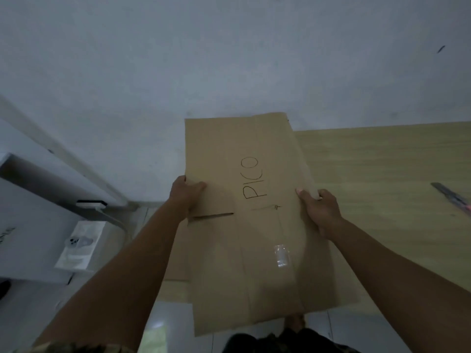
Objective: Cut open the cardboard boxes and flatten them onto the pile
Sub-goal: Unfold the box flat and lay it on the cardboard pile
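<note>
So the person was holding a flattened brown cardboard box (254, 225) up in front of them, out over the near-left edge of the light wood-grain counter (382, 161). The left hand (186, 192) gripped the sheet's left edge, thumb curled over the front face just above a cut slit. The right hand (319, 210) clamped the right edge the same way, thumb on top and fingers tucked behind. "PICO" was scrawled in black marker down the middle, and a scrap of clear shiny tape (281, 254) sat lower down on the face. Another piece of brown cardboard (178, 250) peeked out behind the sheet on the left. A utility knife with a grey blade (452, 197) lay on the counter, well apart to the right. A white packet (80, 244) sat on a pale shelf off to the left.
</note>
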The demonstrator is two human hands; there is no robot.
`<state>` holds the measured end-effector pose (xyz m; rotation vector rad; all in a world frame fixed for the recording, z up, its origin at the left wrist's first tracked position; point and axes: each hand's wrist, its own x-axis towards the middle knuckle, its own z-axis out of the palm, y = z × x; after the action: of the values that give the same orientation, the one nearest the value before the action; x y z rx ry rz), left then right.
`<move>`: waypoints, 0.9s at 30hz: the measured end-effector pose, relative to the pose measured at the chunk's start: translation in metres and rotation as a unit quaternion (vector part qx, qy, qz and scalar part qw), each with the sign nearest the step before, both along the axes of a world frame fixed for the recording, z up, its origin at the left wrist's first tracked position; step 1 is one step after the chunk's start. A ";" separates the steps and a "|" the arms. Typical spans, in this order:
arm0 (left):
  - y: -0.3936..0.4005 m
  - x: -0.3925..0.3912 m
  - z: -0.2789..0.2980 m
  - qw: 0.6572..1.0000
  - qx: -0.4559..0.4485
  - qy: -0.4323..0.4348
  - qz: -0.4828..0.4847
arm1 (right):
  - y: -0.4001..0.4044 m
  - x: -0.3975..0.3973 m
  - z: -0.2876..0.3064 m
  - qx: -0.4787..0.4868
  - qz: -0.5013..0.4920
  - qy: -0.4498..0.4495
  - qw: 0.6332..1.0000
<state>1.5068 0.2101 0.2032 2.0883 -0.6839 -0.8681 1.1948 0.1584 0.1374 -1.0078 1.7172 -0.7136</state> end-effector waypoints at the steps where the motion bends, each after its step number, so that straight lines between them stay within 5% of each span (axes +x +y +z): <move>1: 0.000 0.005 -0.009 0.999 0.004 -0.033 -0.005 | -0.002 0.009 -0.001 0.004 -0.004 0.013 1.000; 6: -0.015 0.025 -0.040 0.988 0.014 -0.148 -0.044 | -0.011 0.054 -0.005 0.032 0.005 0.099 0.995; 20: -0.058 0.098 -0.128 0.972 0.078 -0.189 -0.119 | -0.014 0.131 -0.054 0.087 -0.099 0.174 0.976; 27: -0.047 0.097 -0.143 0.971 0.077 -0.209 -0.089 | 0.001 0.157 -0.059 0.062 -0.039 0.312 0.947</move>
<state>1.6039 0.1628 0.0600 2.4071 -1.0685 -0.5909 1.3514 0.1594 0.0782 -1.1573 2.3242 -0.3360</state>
